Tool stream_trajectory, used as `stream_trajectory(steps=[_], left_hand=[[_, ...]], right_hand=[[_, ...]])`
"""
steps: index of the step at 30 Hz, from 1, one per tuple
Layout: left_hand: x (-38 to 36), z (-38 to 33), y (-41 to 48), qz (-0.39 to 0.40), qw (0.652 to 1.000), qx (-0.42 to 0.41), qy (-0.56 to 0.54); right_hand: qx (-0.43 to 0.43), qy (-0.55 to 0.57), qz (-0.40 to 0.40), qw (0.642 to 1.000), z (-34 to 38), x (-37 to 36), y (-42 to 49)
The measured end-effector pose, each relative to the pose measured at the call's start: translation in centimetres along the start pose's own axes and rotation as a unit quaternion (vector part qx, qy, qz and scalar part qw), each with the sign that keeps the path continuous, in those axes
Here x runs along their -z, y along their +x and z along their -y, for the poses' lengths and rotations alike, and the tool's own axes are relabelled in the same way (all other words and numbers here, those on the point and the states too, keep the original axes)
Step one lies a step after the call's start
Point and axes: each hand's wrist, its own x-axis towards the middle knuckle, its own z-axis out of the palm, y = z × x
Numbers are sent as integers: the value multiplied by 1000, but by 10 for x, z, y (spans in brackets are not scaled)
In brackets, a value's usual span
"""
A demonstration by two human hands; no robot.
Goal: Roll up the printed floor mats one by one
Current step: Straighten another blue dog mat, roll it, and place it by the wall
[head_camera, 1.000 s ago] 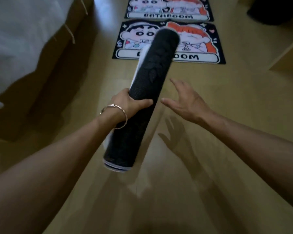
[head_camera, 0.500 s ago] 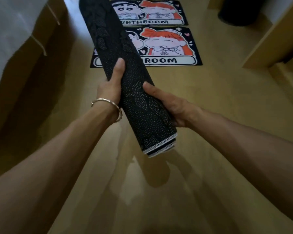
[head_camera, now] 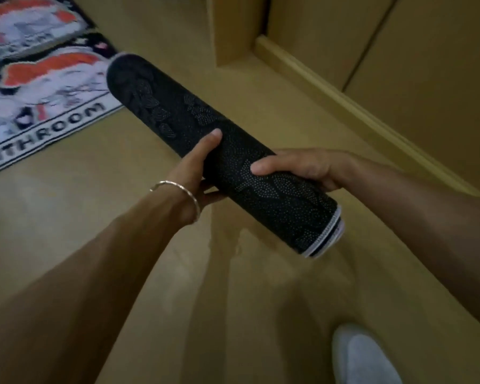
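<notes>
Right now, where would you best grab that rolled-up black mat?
Around the middle of the rolled mat, fingers wrapping across its length from either side, as the left hand and right hand do: it's a long cylinder, so mid-length likely balances it.

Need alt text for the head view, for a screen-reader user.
Both hands grip a rolled black mat with dotted backing above the tan floor, the left hand at its middle, the right hand nearer the close end. Two printed mats lie flat at upper left.
</notes>
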Motion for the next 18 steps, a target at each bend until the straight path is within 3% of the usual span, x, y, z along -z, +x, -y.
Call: stream_trajectory(steps=[3, 6, 10, 13, 15, 18], left_hand=[[-54, 12, 15, 15, 1000, 12, 9], [-99, 31, 23, 11, 1000, 27, 8], [-158, 59, 26, 2, 999, 52, -7], [-210, 88, 21, 46, 995, 85, 0], [-244, 109, 16, 76, 992, 101, 6], [-289, 140, 14, 119, 982, 146, 15]], right_hand=[[-9, 11, -73, 997, -31, 31, -26], [-11, -68, -222, 973, -54, 49, -59], [-21, -197, -354, 914, -88, 48, -101], [-85, -331, -442, 829, -123, 48, -122], [-126, -359, -500, 778, -149, 52, -136], [-174, -345, -534, 752, -188, 68, -156]])
